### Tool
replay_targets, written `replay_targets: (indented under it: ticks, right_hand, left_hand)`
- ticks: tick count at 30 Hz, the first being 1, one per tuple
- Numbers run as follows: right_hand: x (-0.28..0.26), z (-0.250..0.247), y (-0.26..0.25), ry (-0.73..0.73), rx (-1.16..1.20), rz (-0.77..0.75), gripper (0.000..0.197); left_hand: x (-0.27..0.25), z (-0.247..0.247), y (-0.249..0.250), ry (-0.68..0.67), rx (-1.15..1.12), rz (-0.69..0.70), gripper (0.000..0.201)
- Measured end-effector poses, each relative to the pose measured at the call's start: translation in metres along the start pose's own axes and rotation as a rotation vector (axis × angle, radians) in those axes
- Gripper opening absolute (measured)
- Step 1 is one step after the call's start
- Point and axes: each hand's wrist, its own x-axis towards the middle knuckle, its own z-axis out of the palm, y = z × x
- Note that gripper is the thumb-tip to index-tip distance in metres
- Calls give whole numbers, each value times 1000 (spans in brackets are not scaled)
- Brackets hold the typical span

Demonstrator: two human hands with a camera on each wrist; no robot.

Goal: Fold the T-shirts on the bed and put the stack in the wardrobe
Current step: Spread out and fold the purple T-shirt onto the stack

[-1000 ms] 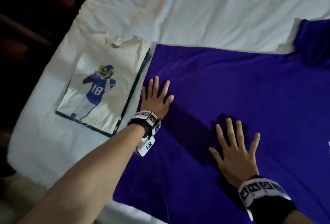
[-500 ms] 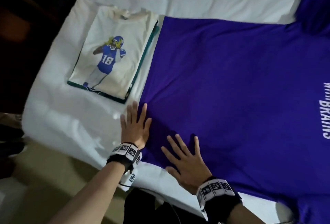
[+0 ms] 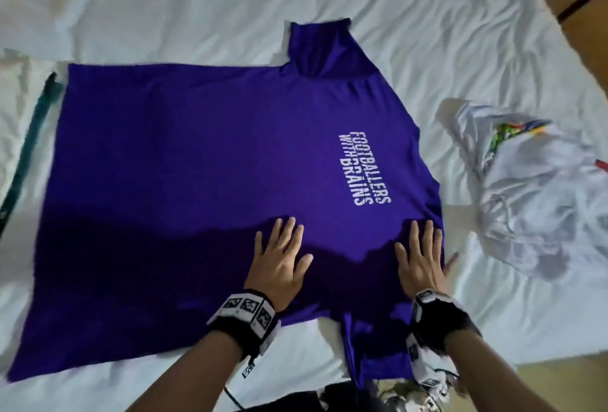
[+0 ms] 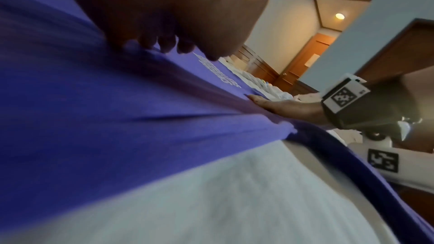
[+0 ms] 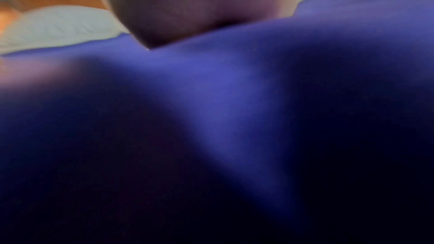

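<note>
Both the left hand (image 3: 279, 260) and the right hand (image 3: 422, 258) lie flat, fingers spread, pressing the purple T-shirt (image 3: 204, 161) low in the frame on the bed (image 3: 197, 0).

One purple T-shirt (image 3: 204, 161) lies spread flat; one crumpled white T-shirt (image 3: 539, 201) sits to its right; one green-edged folded garment (image 3: 29, 135) shows at the left (mostly cut off); two hands, left hand (image 3: 279, 263) and right hand (image 3: 421, 263); one bed (image 3: 197, 0).

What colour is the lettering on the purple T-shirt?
White lettering on the purple T-shirt, clearest in the head view.
</note>
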Motion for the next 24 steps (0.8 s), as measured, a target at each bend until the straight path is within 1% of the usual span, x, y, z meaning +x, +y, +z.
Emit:
replay_targets:
  ticks: [1,2,3,4,5,7,8,9,10,11,12,15,17,19,20,22,23,24]
  right_hand:
    - [0,-2,14,23,11,56,65]
    - [-5,-2,20,60,22,76,67]
    - [-15,1,23,100,38,42,70]
    - [-30,3,20,131,61,-57,75]
    - [-49,7,13,129,79,-203,79]
    - [-92,20,-1,19,46,-475,87]
    - [-109,28,-4,-36,6,-541,94]
    - [-123,35,-5,-70,-21,-552,102]
    - [-131,40,-4,-81,-39,-536,110]
    - [-135,46,0,-77,-59,-523,116]
    - [-137,47,4,-69,-76,-517,118]
    - [-134,46,26,-59,-92,-516,112]
    - [-126,41,49,-12,-56,-491,105]
    - [-115,28,69,74,-5,-456,96]
    - [-108,18,76,130,51,-436,85]
    - [-88,-8,83,244,187,-392,56]
    - [-76,-24,80,259,238,-374,46]
    - [-63,-41,74,240,290,-360,40]
  left_hand:
    - [3,3,4,-24,39,22,86]
    - [3,6,6,-32,65,44,87]
    - [-1,9,8,-31,77,66,87]
    - [-8,14,10,-24,85,90,87]
    - [-17,17,11,-17,94,111,88]
    - [-40,21,14,-40,117,134,95]
    - [-52,21,16,-55,145,133,102]
    - [-62,20,15,-65,184,122,106]
    - [-70,18,14,-71,222,104,105]
    - [-77,16,11,-65,241,87,99]
    - [-81,15,8,-34,240,84,89]
    - [-88,15,-8,139,183,127,57]
    - [-89,8,-18,225,151,139,46]
    - [-89,-6,-26,278,112,161,35]
    - [-89,-15,-29,290,95,177,32]
    - [-88,-35,-35,306,33,179,26]
    - [-86,-44,-39,305,-9,165,27]
    - [-82,-52,-43,298,-48,148,32]
